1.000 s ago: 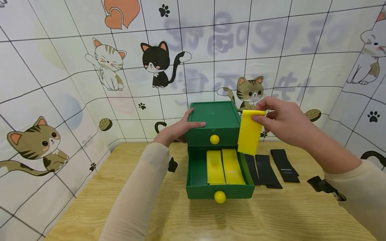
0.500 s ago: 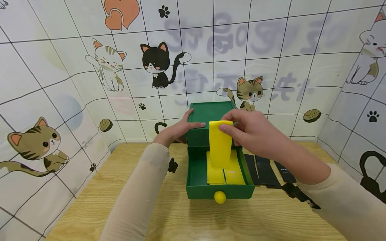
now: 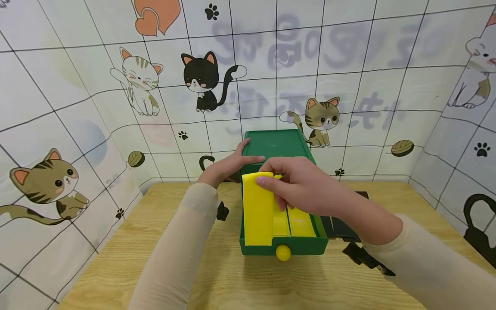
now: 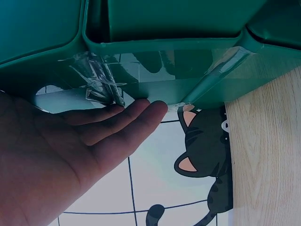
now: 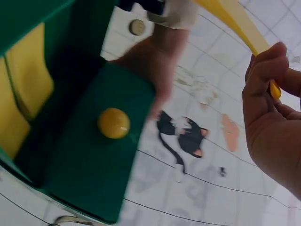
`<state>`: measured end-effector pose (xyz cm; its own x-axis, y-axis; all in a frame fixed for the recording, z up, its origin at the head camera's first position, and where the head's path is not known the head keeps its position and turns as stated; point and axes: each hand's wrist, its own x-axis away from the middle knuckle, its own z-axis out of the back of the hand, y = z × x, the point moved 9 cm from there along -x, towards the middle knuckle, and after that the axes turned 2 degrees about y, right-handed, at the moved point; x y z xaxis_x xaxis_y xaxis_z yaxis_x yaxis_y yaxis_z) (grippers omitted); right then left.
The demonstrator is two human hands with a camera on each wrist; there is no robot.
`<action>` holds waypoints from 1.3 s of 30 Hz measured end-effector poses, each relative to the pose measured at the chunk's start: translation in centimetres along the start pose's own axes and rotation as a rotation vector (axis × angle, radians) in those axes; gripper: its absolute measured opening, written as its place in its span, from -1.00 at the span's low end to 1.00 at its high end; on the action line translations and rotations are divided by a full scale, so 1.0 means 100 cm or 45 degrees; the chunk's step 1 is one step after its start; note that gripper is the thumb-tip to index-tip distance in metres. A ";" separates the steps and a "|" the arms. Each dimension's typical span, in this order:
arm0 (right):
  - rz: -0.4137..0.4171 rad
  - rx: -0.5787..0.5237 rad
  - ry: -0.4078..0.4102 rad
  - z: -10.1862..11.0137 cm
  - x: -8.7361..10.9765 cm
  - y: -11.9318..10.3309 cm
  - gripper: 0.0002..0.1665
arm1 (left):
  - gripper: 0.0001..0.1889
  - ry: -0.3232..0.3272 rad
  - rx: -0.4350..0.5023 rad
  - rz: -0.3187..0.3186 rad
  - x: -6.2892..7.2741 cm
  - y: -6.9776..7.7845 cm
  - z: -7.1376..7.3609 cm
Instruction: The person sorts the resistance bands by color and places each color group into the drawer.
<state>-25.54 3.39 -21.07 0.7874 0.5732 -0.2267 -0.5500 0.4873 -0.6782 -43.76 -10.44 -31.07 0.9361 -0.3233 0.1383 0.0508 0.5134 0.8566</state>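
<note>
A green two-drawer box (image 3: 277, 144) stands on the table, its lower drawer (image 3: 304, 246) pulled out. Against the box's left side rests my left hand (image 3: 226, 168), thumb on the top edge; the left wrist view shows its fingers (image 4: 134, 127) nearly straight along the box wall. My right hand (image 3: 306, 187) pinches a folded flat yellow resistance band (image 3: 256, 211) by its upper end. The band hangs upright over the left part of the open drawer. Beneath the right hand, two more yellow bands (image 3: 301, 224) lie side by side in the drawer, partly hidden.
Black bands (image 3: 342, 230) lie on the table right of the box, partly covered by the right arm. A yellow knob (image 3: 283, 252) sticks out from the lower drawer, another (image 5: 114, 123) from the upper one. A cat-patterned wall covering (image 3: 201, 86) surrounds the table.
My right hand has carried the yellow band leftward and down, from right of the box to over the drawer's left part. The left hand has stayed at the box.
</note>
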 end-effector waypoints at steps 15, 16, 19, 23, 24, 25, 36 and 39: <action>-0.397 -0.075 -0.035 -0.051 -0.046 0.091 -0.72 | 0.11 0.003 0.056 0.001 -0.003 -0.003 0.003; -0.397 -0.067 -0.042 -0.054 -0.046 0.091 -0.71 | 0.11 0.001 0.062 0.001 -0.003 -0.003 0.003; -0.410 -0.054 -0.047 -0.061 -0.045 0.095 -0.70 | 0.09 -0.010 0.087 0.005 -0.003 -0.003 0.001; -0.413 -0.061 -0.009 -0.063 -0.043 0.097 -0.69 | 0.09 -0.018 0.093 0.010 -0.002 -0.003 -0.001; -0.414 -0.067 0.005 -0.063 -0.042 0.098 -0.69 | 0.09 -0.018 0.089 0.010 -0.002 -0.003 -0.001; -0.411 -0.076 0.015 -0.062 -0.042 0.098 -0.68 | 0.09 -0.018 0.086 0.009 -0.001 -0.002 -0.001; -0.246 0.250 0.000 -0.069 -0.044 0.096 -0.68 | 0.09 -0.019 0.101 0.012 0.000 0.000 -0.001; -0.166 0.347 0.028 -0.067 -0.044 0.092 -0.71 | 0.10 -0.018 0.091 0.009 0.000 0.000 -0.001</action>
<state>-32.18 0.99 -30.96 0.8604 0.4815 -0.1672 -0.4962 0.7164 -0.4905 -43.71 -10.37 -31.12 0.9313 -0.3314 0.1511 0.0188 0.4580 0.8887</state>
